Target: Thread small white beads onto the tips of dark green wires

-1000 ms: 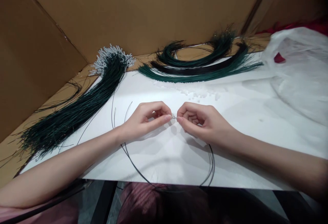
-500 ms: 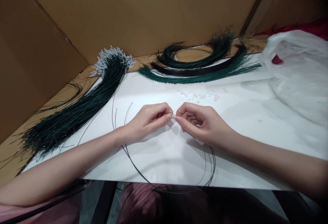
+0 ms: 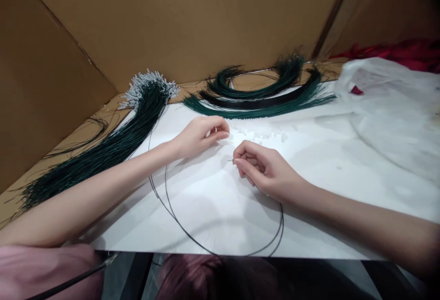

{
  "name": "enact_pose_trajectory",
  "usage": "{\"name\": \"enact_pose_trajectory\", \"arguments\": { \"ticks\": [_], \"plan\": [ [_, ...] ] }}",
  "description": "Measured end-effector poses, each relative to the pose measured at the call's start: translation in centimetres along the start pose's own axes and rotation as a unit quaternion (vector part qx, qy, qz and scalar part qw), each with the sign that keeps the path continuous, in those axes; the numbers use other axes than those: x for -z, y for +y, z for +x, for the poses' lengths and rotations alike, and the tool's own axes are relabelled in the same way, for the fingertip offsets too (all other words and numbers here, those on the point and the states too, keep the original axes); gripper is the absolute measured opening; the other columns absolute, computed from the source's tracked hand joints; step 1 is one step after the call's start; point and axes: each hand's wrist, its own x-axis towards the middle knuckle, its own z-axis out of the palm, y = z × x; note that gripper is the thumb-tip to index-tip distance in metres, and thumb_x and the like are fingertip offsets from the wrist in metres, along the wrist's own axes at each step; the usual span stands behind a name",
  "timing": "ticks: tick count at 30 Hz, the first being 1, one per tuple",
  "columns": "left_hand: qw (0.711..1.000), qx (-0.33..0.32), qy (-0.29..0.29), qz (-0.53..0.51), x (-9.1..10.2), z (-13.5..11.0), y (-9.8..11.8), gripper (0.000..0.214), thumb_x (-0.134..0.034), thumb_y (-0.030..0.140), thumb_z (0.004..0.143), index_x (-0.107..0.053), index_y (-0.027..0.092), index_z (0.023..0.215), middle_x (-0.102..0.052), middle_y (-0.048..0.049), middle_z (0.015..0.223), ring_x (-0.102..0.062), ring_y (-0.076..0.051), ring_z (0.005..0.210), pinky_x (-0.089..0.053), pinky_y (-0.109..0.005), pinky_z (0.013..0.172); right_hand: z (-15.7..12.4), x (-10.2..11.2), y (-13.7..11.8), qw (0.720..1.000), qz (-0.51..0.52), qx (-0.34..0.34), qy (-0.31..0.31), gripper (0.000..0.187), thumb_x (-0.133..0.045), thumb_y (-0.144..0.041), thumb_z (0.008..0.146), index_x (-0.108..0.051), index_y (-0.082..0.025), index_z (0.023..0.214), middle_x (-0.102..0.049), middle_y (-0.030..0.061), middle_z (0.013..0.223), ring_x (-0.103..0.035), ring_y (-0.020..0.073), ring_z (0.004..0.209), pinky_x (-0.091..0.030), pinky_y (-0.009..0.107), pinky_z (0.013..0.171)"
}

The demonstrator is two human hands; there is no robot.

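My right hand (image 3: 263,169) rests on the white sheet (image 3: 213,199) with thumb and forefinger pinched on the tip of a thin dark wire (image 3: 220,245), which loops down toward the sheet's near edge. My left hand (image 3: 201,135) is farther out, fingers curled together in a pinch beside a scatter of small clear beads (image 3: 261,133); what it holds is too small to make out. The two hands are apart.
A long bundle of dark green wires with white bead tips (image 3: 113,144) lies at the left. Curved green and black wire bundles (image 3: 257,96) lie at the back. A crumpled white plastic bag (image 3: 395,107) sits at the right. Cardboard walls (image 3: 178,16) enclose the back and left.
My left hand has left the wire tip and moved up toward the scattered beads. My right hand has stayed put, still pinching the wire. The view has tilted slightly.
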Motion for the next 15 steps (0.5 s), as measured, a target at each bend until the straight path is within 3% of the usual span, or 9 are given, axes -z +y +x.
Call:
{"name": "enact_pose_trajectory", "arguments": {
  "ticks": [3, 7, 15],
  "plan": [
    [0.998, -0.042, 0.006, 0.036, -1.2, 1.9, -1.2, 0.009, -0.055, 0.02, 0.091, -0.063, 0.016, 0.089, -0.066, -0.0002, 0.083, -0.055, -0.01, 0.07, -0.039, -0.021, 0.068, 0.0, 0.0, 0.0, 1.0, -0.017, -0.001, -0.003, 0.007, -0.046, -0.018, 0.092, -0.047, -0.019, 0.085, -0.053, -0.0031, 0.067, -0.044, 0.0092, 0.057, -0.035, 0.023, 0.056],
    [0.997, -0.053, 0.006, 0.056, -2.4, 3.7, -1.7, 0.006, -0.06, 0.021, 0.088, -0.064, 0.016, 0.089, -0.064, -0.0003, 0.081, -0.055, -0.011, 0.07, -0.037, -0.023, 0.069, -0.3, 0.0, -0.3, 1.0, -0.028, -0.008, -0.013, 0.009, -0.045, -0.016, 0.091, -0.046, -0.02, 0.083, -0.052, -0.0028, 0.067, -0.046, 0.0109, 0.061, -0.036, 0.025, 0.059],
    [0.999, -0.034, 0.0, 0.04, -3.4, 4.7, -2.2, 0.005, -0.061, 0.017, 0.085, -0.063, 0.015, 0.081, -0.065, -0.0016, 0.08, -0.055, -0.012, 0.07, -0.037, -0.024, 0.068, -0.6, -0.1, -0.6, 0.999, -0.015, -0.027, -0.013, 0.012, -0.048, -0.022, 0.092, -0.048, -0.019, 0.08, -0.045, -0.004, 0.063, -0.04, 0.01, 0.056, -0.032, 0.025, 0.054]
  ]
}}
